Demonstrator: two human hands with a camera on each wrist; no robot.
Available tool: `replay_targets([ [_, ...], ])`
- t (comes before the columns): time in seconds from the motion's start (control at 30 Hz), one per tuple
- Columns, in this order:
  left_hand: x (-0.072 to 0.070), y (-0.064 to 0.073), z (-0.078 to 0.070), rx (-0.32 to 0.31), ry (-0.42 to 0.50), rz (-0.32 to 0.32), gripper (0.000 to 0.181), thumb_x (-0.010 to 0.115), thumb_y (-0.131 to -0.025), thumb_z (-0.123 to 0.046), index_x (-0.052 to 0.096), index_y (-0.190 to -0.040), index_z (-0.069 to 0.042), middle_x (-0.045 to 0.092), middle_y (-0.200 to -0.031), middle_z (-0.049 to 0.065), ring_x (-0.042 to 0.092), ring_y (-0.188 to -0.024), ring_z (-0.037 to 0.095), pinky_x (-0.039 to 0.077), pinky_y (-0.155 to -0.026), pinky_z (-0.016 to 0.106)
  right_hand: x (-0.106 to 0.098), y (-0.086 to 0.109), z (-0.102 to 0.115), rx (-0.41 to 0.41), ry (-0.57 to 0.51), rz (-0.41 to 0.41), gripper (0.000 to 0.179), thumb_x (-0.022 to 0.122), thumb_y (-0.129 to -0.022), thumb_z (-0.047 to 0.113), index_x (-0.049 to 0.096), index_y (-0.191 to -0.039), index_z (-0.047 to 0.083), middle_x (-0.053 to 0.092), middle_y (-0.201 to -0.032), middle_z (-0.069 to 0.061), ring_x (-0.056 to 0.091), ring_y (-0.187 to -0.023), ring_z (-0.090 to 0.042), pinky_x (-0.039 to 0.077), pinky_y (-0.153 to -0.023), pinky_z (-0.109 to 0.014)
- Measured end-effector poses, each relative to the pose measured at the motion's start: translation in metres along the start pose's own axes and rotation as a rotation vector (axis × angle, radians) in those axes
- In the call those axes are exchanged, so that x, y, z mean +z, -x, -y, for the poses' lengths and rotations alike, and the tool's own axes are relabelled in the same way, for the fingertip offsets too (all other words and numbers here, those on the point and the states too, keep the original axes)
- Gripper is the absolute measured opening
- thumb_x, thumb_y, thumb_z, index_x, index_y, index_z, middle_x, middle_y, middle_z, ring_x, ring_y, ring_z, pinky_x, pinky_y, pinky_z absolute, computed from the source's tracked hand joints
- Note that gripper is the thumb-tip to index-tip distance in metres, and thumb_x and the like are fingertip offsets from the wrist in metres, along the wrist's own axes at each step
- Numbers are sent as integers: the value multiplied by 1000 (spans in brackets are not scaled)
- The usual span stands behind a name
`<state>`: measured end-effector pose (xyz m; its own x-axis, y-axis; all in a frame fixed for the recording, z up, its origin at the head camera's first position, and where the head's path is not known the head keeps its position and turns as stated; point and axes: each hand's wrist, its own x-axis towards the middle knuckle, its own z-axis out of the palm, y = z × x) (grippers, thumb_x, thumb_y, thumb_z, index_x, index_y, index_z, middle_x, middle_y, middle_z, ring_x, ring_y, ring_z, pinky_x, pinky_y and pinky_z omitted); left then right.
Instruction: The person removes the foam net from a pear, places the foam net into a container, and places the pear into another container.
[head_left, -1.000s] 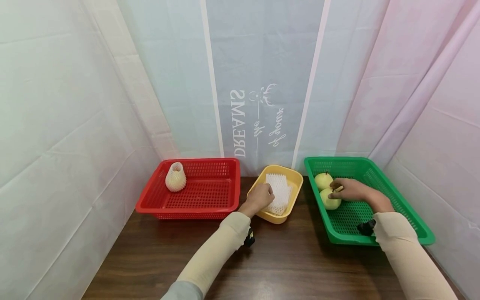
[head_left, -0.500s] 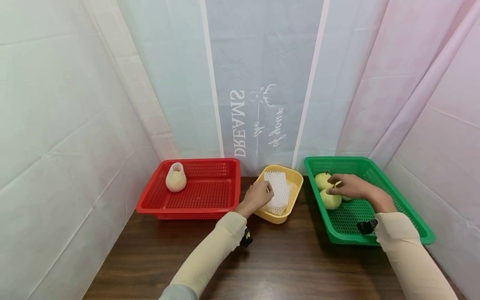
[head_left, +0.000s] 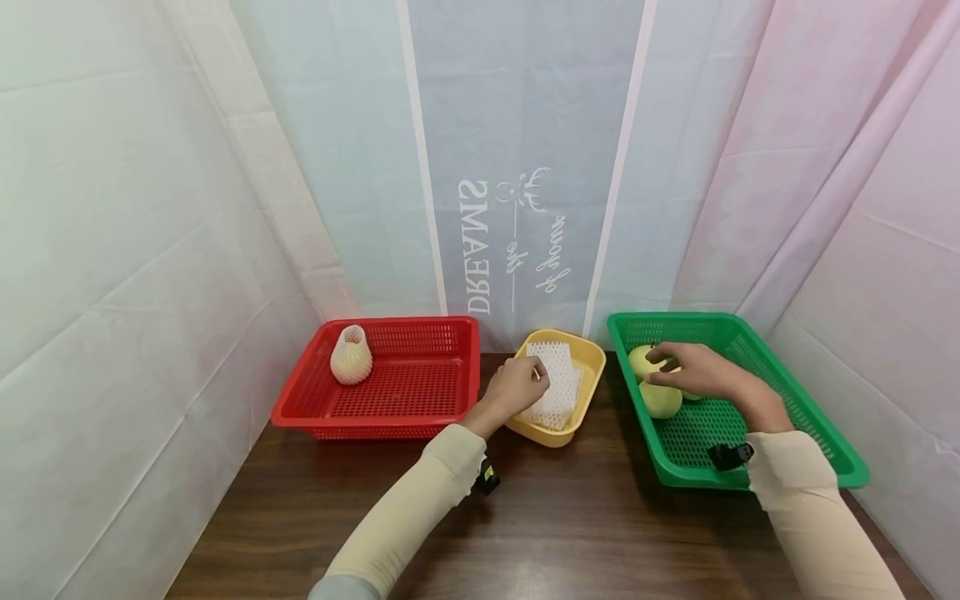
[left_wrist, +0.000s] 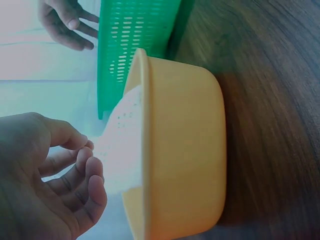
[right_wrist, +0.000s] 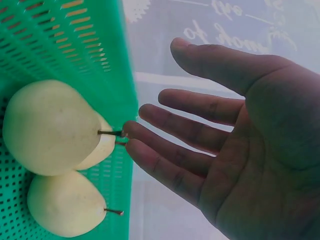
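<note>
My left hand (head_left: 516, 387) is over the yellow tub (left_wrist: 185, 145), thumb and forefinger pinching the edge of a white foam fruit net (left_wrist: 122, 145). The net slopes up from the tub to those fingertips; more netting lies beneath it (head_left: 573, 392). On the right, my right hand (head_left: 697, 371) hovers above pale yellow-green pears in the green basket (head_left: 806, 417). Its fingers are spread and hold nothing in the right wrist view. Three pears show there: a large near pear (right_wrist: 52, 127), a lower pear (right_wrist: 67, 202) and one partly hidden behind (right_wrist: 102, 145).
A red basket (head_left: 405, 421) stands on the left, with a pear in a foam net (head_left: 351, 358) in its back left corner. All the containers sit on a dark wooden table (head_left: 555, 533). Pale curtains (head_left: 525, 100) enclose the back and sides.
My left hand has shifted slightly left and up, and the net's upper edge has moved a little with it. My right hand has lifted off the pears, its fingers opening.
</note>
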<state>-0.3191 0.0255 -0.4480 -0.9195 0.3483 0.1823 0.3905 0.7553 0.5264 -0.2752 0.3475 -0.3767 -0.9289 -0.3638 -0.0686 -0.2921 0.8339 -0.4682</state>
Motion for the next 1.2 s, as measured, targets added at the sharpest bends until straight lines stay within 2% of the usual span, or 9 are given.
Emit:
replay_targets([
  [0.33, -17, 10, -4, 51, 10, -48, 10, 67, -97, -21, 75, -96, -17, 67, -78, -4, 58, -67, 10, 45, -60, 24, 7, -2, 16, -29, -9, -36, 51, 69, -104, 30, 62, -139, -7, 67, -136, -28, 70, -117, -42, 62, -88, -52],
  [0.6, -26, 18, -1, 79, 35, -74, 10, 66, -98, -21, 75, -95, -17, 66, -77, -6, 57, -67, 8, 45, -61, 23, 13, 0, 31, -62, -14, -103, 39, 71, -103, 29, 69, -129, 0, 73, -124, -17, 72, -109, -33, 61, -87, -50],
  [0.8, -33, 24, 2, 95, 64, -92, 11, 65, -98, -20, 75, -94, -18, 66, -77, -6, 57, -68, 8, 46, -62, 23, 19, 2, 42, -77, -28, -139, 30, 71, -103, 30, 72, -122, 6, 74, -119, -13, 72, -108, -33, 61, -87, -50],
  [1.0, -42, 31, 6, 112, 109, -96, 10, 65, -98, -17, 74, -94, -16, 65, -77, -5, 56, -68, 7, 46, -62, 22, 26, 0, 51, -77, -41, -162, 34, 72, -103, 29, 70, -127, 5, 73, -123, -17, 73, -106, -32, 61, -84, -47],
  [1.2, -47, 38, 12, 98, 124, -112, 10, 66, -100, -19, 75, -96, -16, 67, -79, -4, 58, -71, 8, 48, -65, 22, 33, -3, 58, -101, -34, -200, 36, 72, -103, 27, 67, -129, 3, 74, -117, -13, 73, -104, -31, 61, -85, -49],
])
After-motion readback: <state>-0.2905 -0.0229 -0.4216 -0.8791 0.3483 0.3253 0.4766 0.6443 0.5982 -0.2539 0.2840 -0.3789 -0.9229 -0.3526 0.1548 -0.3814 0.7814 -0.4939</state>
